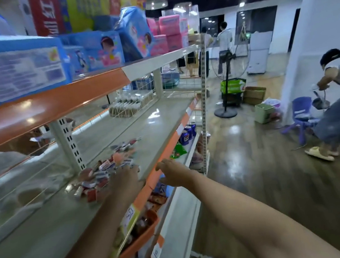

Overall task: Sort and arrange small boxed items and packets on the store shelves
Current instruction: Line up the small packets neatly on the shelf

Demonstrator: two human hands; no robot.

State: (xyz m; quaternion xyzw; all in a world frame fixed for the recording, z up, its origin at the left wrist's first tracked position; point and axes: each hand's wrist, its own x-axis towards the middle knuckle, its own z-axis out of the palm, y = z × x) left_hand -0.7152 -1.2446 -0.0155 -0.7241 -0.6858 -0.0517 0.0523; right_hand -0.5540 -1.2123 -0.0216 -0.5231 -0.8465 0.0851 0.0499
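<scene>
Both forearms are bare to the lower frame edge, with no sleeve visible. The left hand (126, 179) and the right hand (174, 173) carry no glove, ring, watch or wristband.

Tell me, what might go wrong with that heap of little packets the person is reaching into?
The small packets lie in a loose heap close to the shelf's front edge, so the left hand sweeping through them could push some off. The right hand only rests at that edge, holding nothing. The picture is blurred by motion, so exact grips are unclear.
</scene>
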